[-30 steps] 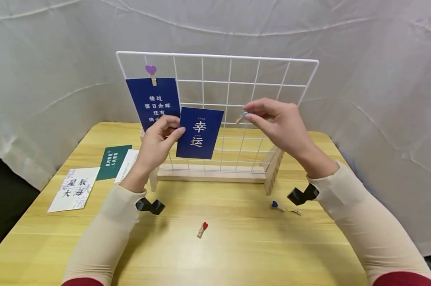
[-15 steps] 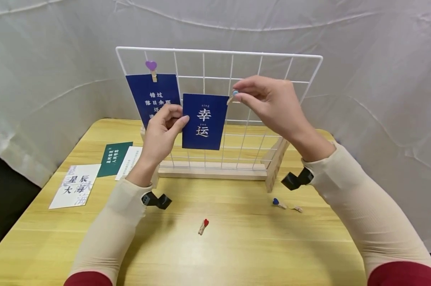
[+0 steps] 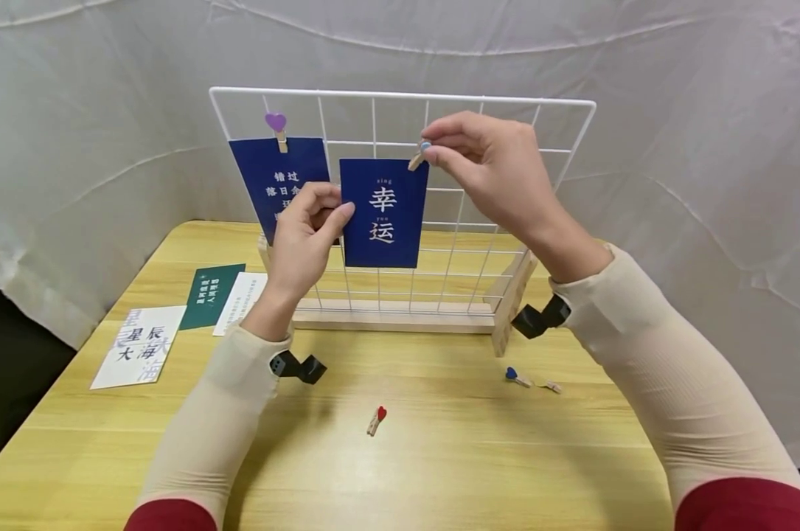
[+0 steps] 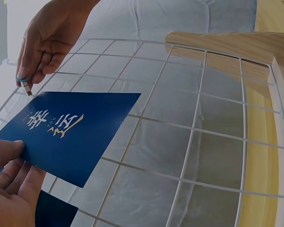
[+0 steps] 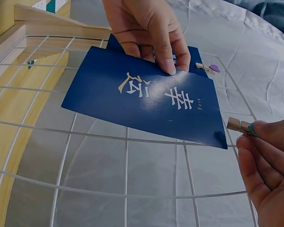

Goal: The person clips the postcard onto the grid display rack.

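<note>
Head view: yellow wooden table [image 3: 439, 457] before white sheeting [image 3: 705, 147], hands pinching blue card [image 3: 383, 214] and small clothespin [image 3: 417, 157].

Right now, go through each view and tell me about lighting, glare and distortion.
Head view: bright, even light, sharp; soft arm shadows on the table; wide lens bows the wire grid. Left wrist view: dim and bluish, grid lines splay with perspective. Right wrist view: also dim, with a pale glare patch on the blue card.
</note>
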The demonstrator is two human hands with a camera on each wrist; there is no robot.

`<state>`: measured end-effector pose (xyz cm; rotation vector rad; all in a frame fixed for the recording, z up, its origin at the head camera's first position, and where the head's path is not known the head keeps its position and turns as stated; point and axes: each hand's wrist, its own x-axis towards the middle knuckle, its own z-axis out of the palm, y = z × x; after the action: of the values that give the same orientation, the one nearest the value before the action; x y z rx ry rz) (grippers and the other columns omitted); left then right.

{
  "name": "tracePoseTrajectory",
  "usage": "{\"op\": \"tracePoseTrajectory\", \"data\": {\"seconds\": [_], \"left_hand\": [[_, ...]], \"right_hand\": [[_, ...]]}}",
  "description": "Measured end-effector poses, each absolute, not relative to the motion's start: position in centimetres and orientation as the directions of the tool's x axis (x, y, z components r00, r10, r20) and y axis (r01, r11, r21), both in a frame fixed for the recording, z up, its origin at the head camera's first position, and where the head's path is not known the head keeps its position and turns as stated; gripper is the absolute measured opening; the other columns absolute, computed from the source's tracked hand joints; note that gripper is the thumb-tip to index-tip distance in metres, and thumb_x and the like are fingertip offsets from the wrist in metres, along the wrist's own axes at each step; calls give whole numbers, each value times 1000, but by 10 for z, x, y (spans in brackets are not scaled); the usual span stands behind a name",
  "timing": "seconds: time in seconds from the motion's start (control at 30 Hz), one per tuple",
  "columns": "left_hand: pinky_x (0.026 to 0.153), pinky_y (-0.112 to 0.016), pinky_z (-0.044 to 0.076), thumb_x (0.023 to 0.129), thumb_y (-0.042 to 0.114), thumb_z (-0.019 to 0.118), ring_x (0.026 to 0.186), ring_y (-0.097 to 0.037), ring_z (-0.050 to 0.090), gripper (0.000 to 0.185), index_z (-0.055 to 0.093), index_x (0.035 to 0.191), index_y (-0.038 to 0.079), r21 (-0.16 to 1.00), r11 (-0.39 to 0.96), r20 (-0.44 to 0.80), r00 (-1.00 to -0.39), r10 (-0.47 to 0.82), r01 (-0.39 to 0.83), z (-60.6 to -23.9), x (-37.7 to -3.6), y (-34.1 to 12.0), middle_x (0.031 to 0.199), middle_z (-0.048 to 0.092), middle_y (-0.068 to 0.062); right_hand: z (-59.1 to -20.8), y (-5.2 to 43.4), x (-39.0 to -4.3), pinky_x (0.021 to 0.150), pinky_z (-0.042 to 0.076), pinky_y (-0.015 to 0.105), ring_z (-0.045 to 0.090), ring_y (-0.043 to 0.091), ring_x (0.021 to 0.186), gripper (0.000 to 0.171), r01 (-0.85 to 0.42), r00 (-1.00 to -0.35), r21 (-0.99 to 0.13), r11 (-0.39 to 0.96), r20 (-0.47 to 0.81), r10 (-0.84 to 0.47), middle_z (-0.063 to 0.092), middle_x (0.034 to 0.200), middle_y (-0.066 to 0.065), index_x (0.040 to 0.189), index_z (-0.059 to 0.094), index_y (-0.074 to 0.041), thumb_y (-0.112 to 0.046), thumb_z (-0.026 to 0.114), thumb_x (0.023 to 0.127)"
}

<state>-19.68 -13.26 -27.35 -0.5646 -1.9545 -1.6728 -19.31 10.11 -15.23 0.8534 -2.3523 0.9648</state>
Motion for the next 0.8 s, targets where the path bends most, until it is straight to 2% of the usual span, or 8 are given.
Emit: {"op": "tracePoseTrajectory", "data": {"seconds": [0.37, 0.8], "left_hand": [[70, -21, 50, 96, 9, 64, 76, -14, 58, 21, 59, 112, -3, 769, 157, 633, -773, -47, 620, -268, -199, -128, 95, 65, -5], [72, -22, 50, 96, 10, 63, 79, -16, 59, 19, 60, 112, 0, 785, 140, 615, -787, -57, 603, -263, -203, -125, 94, 66, -5]], "right_hand": [[-142, 91, -196, 79, 52, 19, 68, 3, 86, 14, -721, -649, -376, 582, 659, -379, 74, 98, 0, 103, 73, -4, -13, 67, 93], [-133, 81, -201, 73, 51, 17, 65, 0, 76, 12, -679, -673, -355, 643, 651, -351, 74, 93, -2, 101, 74, -6, -13, 68, 94]]}}
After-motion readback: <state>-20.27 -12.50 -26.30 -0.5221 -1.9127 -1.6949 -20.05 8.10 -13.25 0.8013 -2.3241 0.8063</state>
